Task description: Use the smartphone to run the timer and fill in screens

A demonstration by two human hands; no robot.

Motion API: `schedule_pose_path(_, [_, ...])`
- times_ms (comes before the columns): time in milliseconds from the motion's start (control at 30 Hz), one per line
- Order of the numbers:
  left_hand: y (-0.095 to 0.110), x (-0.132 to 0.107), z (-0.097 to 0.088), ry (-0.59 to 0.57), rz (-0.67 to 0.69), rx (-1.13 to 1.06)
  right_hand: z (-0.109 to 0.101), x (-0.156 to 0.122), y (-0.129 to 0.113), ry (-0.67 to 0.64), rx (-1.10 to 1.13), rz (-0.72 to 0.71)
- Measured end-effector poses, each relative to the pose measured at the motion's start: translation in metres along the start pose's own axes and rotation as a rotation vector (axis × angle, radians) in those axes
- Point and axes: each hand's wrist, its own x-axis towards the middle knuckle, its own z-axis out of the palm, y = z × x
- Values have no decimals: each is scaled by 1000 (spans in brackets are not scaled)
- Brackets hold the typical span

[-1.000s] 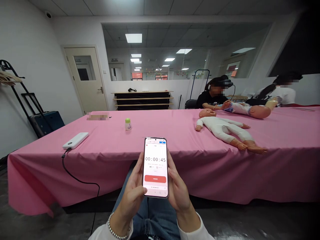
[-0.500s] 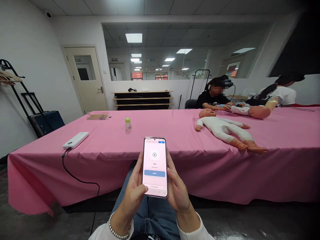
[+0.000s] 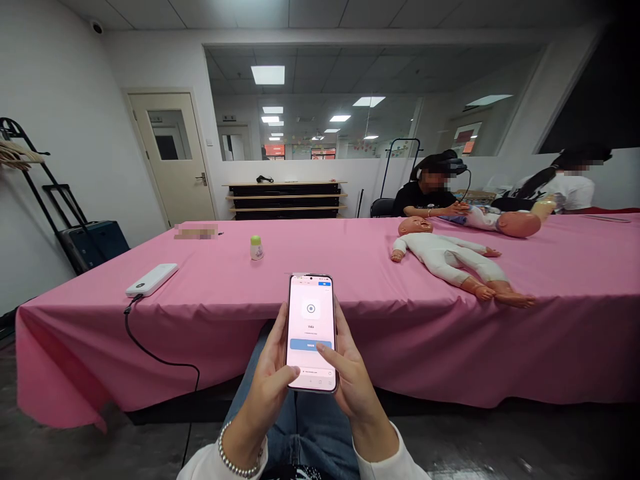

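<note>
A smartphone (image 3: pixel 311 333) sits upright in both hands, held low above the person's denim-clad lap and in front of the table edge. It is a light, stiff, slim slab with a glossy glass face that could slip, and a drop on the floor could crack it; its long edges and back give the safest hold. The fingers of the left hand (image 3: pixel 267 373) curl around one long edge, with the thumb lying near the lower screen. The right hand (image 3: pixel 353 380) cradles the other edge, its thumb reaching over the glass just beside a blue on-screen button (image 3: pixel 311 344). Beyond the phone, the pink-draped surface (image 3: pixel 210 257) runs well ahead, offering open room between the phone and a white power bank (image 3: pixel 151 280), a small green-capped bottle (image 3: pixel 257 248) and an infant manikin (image 3: pixel 450 263) in a white sleepsuit. The power bank's black cable (image 3: pixel 150 353) drops over the front edge.
</note>
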Motion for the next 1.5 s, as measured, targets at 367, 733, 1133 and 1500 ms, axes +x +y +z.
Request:
schedule_pose_path(367, [-2, 1, 0, 15, 46, 33, -2, 3, -2, -16, 4, -40])
schedule_pose_path(733, [-2, 1, 2, 45, 71, 15, -7, 3, 3, 10, 22, -76])
schedule_pose_path(1133, [-7, 2, -2, 56, 100, 78, -8, 3, 6, 33, 33, -102])
schedule_pose_path(1500, [-2, 3, -5, 151, 135, 408, -5, 3, 6, 76, 0, -98])
